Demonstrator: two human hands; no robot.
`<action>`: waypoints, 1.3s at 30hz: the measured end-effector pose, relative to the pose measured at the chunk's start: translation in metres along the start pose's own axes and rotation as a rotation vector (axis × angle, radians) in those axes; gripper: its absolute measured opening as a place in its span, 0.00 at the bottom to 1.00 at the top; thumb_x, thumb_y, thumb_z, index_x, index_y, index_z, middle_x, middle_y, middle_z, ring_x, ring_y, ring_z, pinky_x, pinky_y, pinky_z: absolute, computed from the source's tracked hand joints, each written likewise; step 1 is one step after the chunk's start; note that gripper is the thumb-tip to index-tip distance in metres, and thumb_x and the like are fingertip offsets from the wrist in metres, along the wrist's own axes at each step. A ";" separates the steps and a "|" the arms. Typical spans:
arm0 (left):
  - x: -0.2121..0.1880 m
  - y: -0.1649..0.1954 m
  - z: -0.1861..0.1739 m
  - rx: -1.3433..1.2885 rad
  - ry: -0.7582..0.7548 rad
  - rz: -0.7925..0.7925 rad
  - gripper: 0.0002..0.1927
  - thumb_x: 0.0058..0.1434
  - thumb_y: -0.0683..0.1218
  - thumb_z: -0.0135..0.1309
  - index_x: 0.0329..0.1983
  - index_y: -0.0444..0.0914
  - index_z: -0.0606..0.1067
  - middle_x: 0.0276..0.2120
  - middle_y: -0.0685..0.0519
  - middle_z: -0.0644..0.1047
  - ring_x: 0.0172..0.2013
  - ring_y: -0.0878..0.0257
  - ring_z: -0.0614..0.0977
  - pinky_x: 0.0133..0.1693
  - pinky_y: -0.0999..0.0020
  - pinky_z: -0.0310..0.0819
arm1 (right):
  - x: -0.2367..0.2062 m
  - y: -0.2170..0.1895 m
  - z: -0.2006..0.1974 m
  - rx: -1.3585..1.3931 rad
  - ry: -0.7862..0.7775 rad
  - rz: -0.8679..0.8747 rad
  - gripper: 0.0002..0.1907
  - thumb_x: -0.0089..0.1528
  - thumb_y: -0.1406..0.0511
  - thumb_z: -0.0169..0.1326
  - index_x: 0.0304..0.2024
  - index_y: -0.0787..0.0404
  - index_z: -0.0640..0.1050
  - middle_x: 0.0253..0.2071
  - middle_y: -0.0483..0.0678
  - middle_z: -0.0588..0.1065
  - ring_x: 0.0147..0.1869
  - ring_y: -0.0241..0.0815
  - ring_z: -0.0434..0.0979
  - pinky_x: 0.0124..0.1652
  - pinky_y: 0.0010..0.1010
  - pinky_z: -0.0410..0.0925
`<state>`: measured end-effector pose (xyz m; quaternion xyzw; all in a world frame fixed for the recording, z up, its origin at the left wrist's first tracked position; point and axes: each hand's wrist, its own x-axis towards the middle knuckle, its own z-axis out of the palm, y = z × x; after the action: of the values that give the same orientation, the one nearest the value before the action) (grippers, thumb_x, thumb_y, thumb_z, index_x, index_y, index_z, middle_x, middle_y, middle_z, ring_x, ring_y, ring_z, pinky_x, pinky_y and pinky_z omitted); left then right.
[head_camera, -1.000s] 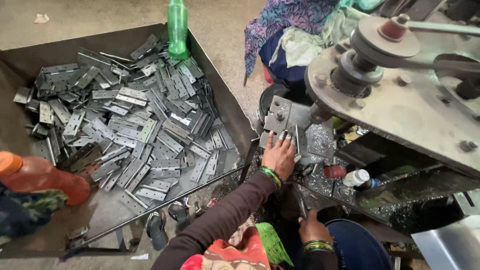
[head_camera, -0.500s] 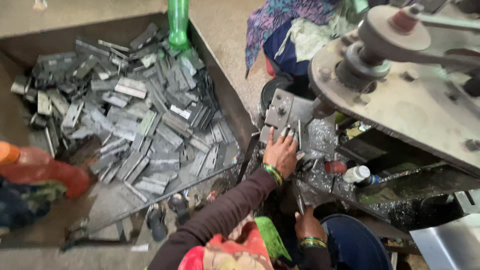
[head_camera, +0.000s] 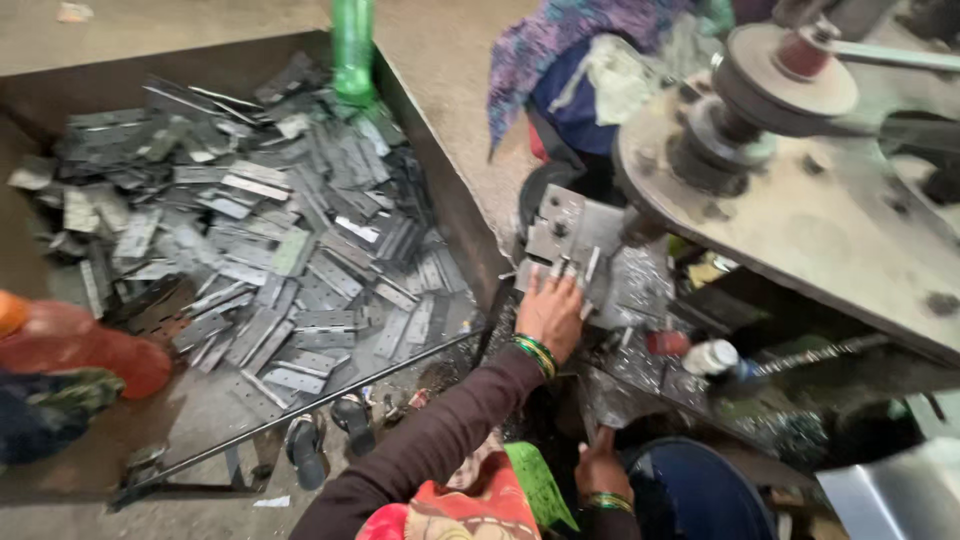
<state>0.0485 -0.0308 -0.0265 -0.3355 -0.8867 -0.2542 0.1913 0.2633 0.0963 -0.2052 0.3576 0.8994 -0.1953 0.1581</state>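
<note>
Hemmed between the bin wall (head_camera: 440, 190) and the machine plate (head_camera: 830, 220), the left hand (head_camera: 550, 312) presses spread fingers on flat grey metal pieces (head_camera: 560, 268) at the fixture, while the right hand's (head_camera: 603, 470) grip cannot be told.

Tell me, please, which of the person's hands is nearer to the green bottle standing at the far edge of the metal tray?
The left hand. It rests on the machine's metal plates, right of the green bottle; the right hand sits lower, farther away.

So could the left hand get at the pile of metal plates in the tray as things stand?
Probably yes. The left hand rests on the metal block beside the tray's wall. The plates lie in an open-topped heap, and only that low wall stands between.
</note>
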 end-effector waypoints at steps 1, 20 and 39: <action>0.000 -0.004 0.000 0.001 0.007 0.005 0.19 0.63 0.49 0.53 0.54 0.36 0.75 0.61 0.44 0.74 0.65 0.46 0.70 0.70 0.39 0.42 | 0.001 0.004 0.002 0.010 -0.006 -0.028 0.45 0.66 0.52 0.46 0.77 0.56 0.41 0.42 0.68 0.79 0.43 0.70 0.80 0.43 0.61 0.72; 0.024 -0.003 0.003 0.117 -0.155 -0.003 0.20 0.60 0.43 0.49 0.55 0.37 0.75 0.58 0.47 0.75 0.64 0.54 0.71 0.73 0.38 0.32 | -0.040 -0.027 -0.061 -0.080 -0.047 0.040 0.32 0.67 0.49 0.46 0.68 0.54 0.54 0.43 0.67 0.80 0.48 0.69 0.79 0.46 0.58 0.69; 0.022 -0.008 -0.001 -0.019 -0.179 -0.060 0.13 0.65 0.41 0.47 0.51 0.39 0.76 0.50 0.51 0.77 0.58 0.56 0.76 0.75 0.36 0.33 | -0.021 -0.011 -0.042 -0.037 -0.034 -0.007 0.37 0.66 0.52 0.48 0.72 0.51 0.49 0.42 0.69 0.80 0.47 0.71 0.80 0.47 0.61 0.69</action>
<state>0.0276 -0.0256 -0.0174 -0.3320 -0.9074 -0.2373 0.1006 0.2643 0.0957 -0.1572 0.3480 0.9013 -0.1853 0.1794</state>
